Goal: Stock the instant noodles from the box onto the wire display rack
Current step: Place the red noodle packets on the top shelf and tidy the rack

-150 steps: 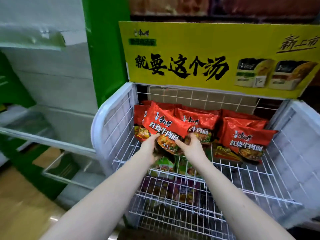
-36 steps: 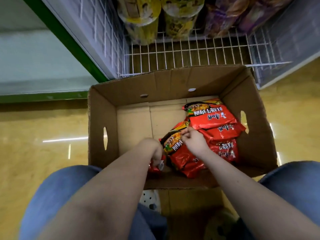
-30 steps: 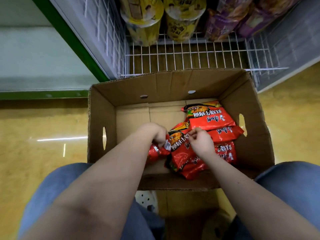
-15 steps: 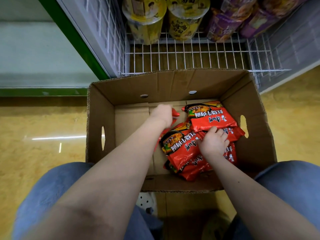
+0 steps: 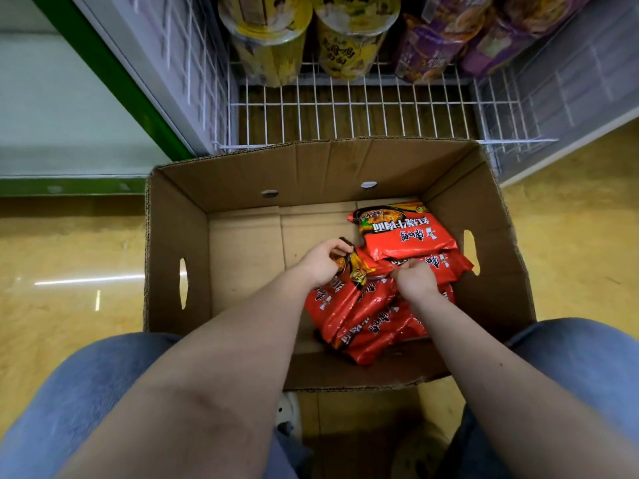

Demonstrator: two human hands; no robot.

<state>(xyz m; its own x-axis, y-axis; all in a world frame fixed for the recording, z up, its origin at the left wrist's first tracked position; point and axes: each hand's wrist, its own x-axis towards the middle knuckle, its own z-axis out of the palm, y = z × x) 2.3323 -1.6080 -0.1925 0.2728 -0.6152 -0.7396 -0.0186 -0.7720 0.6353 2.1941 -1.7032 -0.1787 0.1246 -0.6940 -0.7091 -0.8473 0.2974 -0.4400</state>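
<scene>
Left hand (image 5: 320, 266) nearer, on one packet (image 5: 330, 305)

Open cardboard box (image 5: 176, 243) on floor, red instant noodle packs (image 5: 404, 236) piled at its R side. L hand (image 5: 320, 262) pinches one pack's edge; R hand (image 5: 415, 281) grips another's. Behind: wire rack (image 5: 345, 112) w/ yellow cup noodles (image 5: 269, 39), purple packs (image 5: 435, 43).

Box (image 5: 176, 243) left half bare, noodle packets (image 5: 404, 236) heaped right, wire rack (image 5: 345, 112) front bare, cups (image 5: 269, 39), bags (image 5: 435, 43) behind
</scene>
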